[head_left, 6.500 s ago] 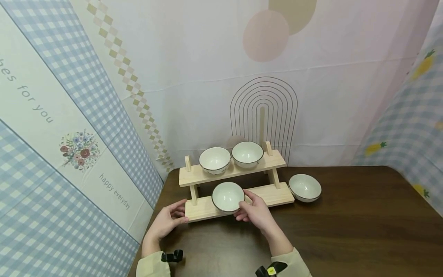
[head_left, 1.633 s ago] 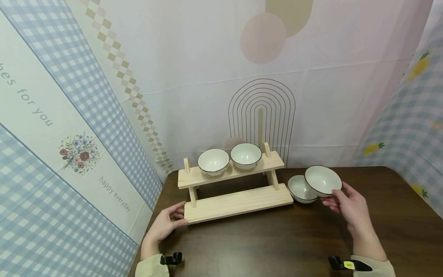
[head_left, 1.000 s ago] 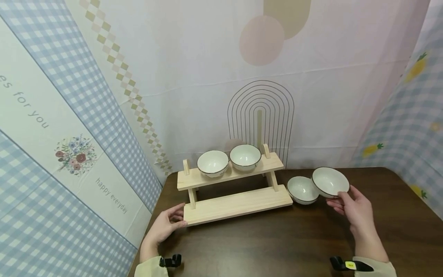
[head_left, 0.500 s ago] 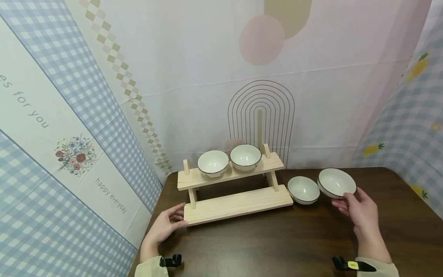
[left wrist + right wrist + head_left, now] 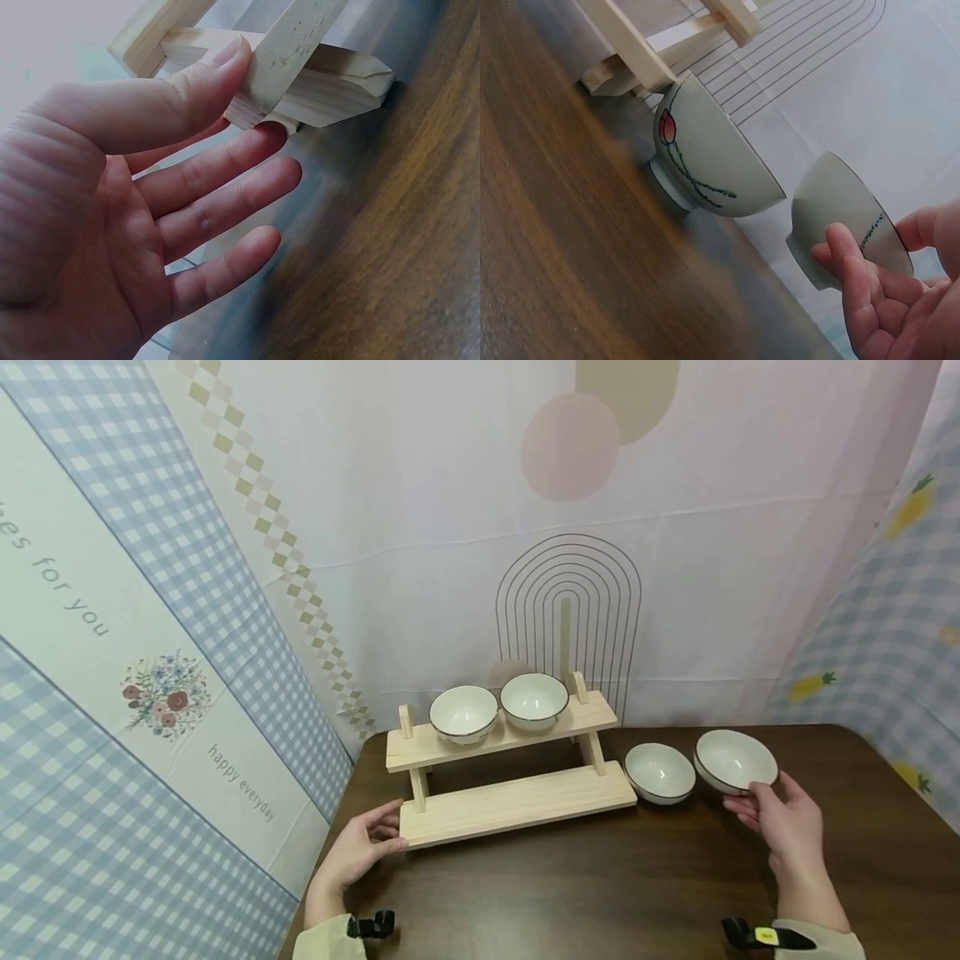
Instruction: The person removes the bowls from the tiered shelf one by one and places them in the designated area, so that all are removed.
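In the head view, my right hand (image 5: 791, 827) grips a white, dark-rimmed bowl (image 5: 735, 760), thumb at the rim and fingers beneath. The right wrist view shows this bowl (image 5: 840, 202) raised off the table and tilted in that view. Just left of it, a second bowl (image 5: 660, 772) stands on the table; a red flower and green stem mark its side (image 5: 712, 157). My left hand (image 5: 356, 852) pinches the left end of the two-tier wooden shelf's lower board (image 5: 517, 806); its other fingers extend free (image 5: 217, 202). Two more bowls, left (image 5: 463, 714) and right (image 5: 534, 700), sit on the upper board.
The dark brown wooden table (image 5: 570, 893) spreads in front and to the right. A patterned white curtain (image 5: 420, 527) hangs behind its far edge, with a blue checked cloth (image 5: 240, 610) at left and another (image 5: 862, 635) at right.
My right hand has taken the bowl off the lower board and carried it right, past the bowl on the table, then slightly lower. My left hand has stayed at the shelf's end.
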`<state>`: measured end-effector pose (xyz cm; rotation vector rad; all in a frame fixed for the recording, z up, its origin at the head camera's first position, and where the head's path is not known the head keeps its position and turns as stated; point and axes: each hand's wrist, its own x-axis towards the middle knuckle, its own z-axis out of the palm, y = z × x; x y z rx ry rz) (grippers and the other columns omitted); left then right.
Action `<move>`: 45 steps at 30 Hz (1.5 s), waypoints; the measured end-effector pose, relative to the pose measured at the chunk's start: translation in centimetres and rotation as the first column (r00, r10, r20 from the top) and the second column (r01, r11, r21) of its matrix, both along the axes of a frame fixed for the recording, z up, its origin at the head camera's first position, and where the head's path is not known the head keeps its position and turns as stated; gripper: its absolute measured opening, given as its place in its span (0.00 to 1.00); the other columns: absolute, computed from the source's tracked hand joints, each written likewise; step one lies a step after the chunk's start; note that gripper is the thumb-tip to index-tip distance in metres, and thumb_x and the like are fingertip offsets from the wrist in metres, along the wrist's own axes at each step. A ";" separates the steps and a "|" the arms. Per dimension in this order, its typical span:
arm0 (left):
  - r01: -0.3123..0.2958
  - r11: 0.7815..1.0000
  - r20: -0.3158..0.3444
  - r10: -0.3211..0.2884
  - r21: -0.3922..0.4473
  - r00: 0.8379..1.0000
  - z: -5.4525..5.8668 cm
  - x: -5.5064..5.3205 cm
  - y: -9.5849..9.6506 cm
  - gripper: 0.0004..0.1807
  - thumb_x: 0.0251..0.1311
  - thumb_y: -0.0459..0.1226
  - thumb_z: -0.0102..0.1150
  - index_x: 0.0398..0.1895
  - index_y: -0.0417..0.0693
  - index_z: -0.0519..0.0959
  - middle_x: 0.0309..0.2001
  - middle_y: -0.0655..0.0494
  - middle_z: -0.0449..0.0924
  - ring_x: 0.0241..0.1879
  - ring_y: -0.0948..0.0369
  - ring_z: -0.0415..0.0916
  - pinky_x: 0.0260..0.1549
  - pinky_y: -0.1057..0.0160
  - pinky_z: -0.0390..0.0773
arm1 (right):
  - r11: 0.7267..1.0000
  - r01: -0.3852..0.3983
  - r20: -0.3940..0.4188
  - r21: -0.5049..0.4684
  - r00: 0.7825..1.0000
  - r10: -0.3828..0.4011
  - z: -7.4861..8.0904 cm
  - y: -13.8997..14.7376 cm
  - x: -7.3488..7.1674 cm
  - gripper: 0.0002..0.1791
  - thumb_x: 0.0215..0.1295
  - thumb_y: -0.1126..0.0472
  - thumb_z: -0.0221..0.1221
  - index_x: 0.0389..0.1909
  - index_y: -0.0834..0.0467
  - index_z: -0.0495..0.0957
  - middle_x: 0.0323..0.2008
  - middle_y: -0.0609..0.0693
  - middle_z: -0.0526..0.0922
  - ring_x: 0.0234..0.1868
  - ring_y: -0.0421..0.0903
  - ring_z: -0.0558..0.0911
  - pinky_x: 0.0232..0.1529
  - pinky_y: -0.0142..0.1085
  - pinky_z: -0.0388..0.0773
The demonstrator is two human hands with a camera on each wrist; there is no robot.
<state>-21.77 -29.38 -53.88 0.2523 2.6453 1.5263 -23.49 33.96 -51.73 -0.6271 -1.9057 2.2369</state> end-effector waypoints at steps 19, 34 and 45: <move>0.019 0.999 -0.003 -0.019 0.038 1.000 -0.5 -0.4 -0.3 0.40 0.61 0.31 0.78 0.75 0.29 0.70 0.51 0.43 0.86 0.48 0.50 0.84 0.46 0.61 0.81 | 1.000 0.003 0.053 0.009 0.999 -0.004 -1.3 0.5 -0.2 0.45 0.83 0.60 0.46 0.86 0.59 0.26 0.23 0.46 0.89 0.26 0.40 0.90 0.30 0.31 0.85; 0.017 0.999 -0.007 -0.017 0.029 1.000 -0.4 -0.3 -0.2 0.40 0.61 0.32 0.78 0.74 0.29 0.71 0.51 0.44 0.86 0.48 0.51 0.84 0.48 0.59 0.82 | 1.000 -0.017 0.084 0.020 0.996 0.016 -2.0 0.8 -0.1 0.46 0.83 0.60 0.45 0.85 0.58 0.24 0.25 0.47 0.89 0.27 0.39 0.90 0.33 0.31 0.86; 0.022 1.000 -0.013 -0.022 0.015 1.000 -0.5 -0.3 -0.2 0.40 0.62 0.33 0.78 0.75 0.30 0.71 0.51 0.44 0.86 0.48 0.51 0.85 0.48 0.60 0.81 | 0.997 -0.071 0.098 0.029 0.993 0.068 -2.4 1.5 -0.3 0.47 0.85 0.56 0.47 0.85 0.56 0.23 0.27 0.46 0.90 0.29 0.38 0.90 0.34 0.32 0.86</move>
